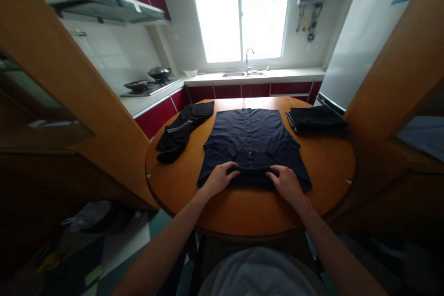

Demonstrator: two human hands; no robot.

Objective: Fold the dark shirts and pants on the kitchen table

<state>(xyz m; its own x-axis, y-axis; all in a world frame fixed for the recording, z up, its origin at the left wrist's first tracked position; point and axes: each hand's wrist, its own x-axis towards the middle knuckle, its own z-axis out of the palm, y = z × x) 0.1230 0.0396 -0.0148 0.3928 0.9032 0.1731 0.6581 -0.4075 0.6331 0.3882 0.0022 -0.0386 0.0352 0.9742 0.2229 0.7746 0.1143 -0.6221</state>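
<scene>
A dark navy button-up shirt [251,141] lies flat and spread on the round wooden table [243,208], its collar end toward me. My left hand [219,178] rests on the near left of the collar with fingers curled over the fabric edge. My right hand [286,183] grips the near right of the collar in the same way. Both hands pinch the collar fold between them.
A crumpled black garment with a pale stripe [182,132] lies at the table's left edge. A folded black stack [316,121] sits at the far right. Behind are a counter with a sink [243,74], a stove [149,85] and a white fridge [360,41].
</scene>
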